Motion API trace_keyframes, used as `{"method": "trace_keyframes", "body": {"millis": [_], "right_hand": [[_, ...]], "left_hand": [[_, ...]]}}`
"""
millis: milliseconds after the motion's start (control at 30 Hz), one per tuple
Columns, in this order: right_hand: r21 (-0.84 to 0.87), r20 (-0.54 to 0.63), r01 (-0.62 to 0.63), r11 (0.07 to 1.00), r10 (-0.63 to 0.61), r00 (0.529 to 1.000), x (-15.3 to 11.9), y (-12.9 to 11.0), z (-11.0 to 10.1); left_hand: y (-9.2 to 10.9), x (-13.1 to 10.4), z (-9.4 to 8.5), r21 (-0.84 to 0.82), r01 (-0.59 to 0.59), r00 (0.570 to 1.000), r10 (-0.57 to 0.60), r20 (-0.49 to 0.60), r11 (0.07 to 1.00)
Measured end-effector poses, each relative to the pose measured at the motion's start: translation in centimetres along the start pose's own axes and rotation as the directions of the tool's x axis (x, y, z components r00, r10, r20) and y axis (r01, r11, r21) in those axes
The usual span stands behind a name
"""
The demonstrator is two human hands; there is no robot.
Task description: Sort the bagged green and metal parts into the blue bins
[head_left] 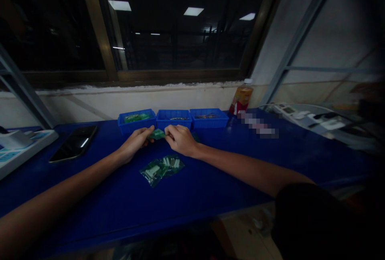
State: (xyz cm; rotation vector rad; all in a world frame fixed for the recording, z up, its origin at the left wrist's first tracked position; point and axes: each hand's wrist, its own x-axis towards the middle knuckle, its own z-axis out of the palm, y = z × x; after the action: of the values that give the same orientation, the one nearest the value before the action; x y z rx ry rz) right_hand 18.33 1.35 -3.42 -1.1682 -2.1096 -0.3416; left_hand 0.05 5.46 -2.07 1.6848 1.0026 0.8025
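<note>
Between my two hands is a small green plastic bag (157, 134), held just in front of the blue bins. My left hand (136, 143) pinches its left side, and my right hand (181, 140) grips the right end with curled fingers. Whether anything is inside this bag I cannot make out. Nearer to me on the table lie filled clear-green plastic bags (152, 172), overlapping, with pale and metallic small pieces inside. Behind my hands stand a left blue bin (122, 125) with green bags, a middle blue bin (173, 123) and a right blue bin (210, 123) with small metal-looking parts.
A phone (73, 143) lies on the blue table (120, 212) at left, beside a white power strip (27, 146). A drink bottle (241, 97) stands at the back right, with white devices and cables (309, 119) farther right. A window is behind.
</note>
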Motion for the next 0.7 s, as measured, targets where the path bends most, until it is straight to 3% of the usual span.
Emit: {"method": "trace_keyframes", "body": {"millis": [267,467,600,700], "right_hand": [[0.021,-0.013,-0.008,1.0,0.008,1.0,0.0,-0.1,-0.2],[0.161,0.033,-0.112,0.981,0.108,0.994,0.0,-0.1,-0.1],[0.377,0.214,-0.23,0.897,0.158,0.964,0.3,-0.2,0.0],[0.508,0.298,-0.299,0.808,0.16,0.941,0.4,-0.1,-0.3]], "left_hand": [[0.4,-0.3,0.0,-0.09,-0.013,0.999,0.017,0.049,0.996],[-0.7,0.1,0.3,-0.089,-0.119,0.989,0.111,-0.095,0.989],[-1.3,0.1,0.3,0.117,-0.356,0.91,0.372,-0.183,0.927],[-1.1,-0.5,0.4,0.39,-0.55,0.806,0.592,0.013,0.739]]}}
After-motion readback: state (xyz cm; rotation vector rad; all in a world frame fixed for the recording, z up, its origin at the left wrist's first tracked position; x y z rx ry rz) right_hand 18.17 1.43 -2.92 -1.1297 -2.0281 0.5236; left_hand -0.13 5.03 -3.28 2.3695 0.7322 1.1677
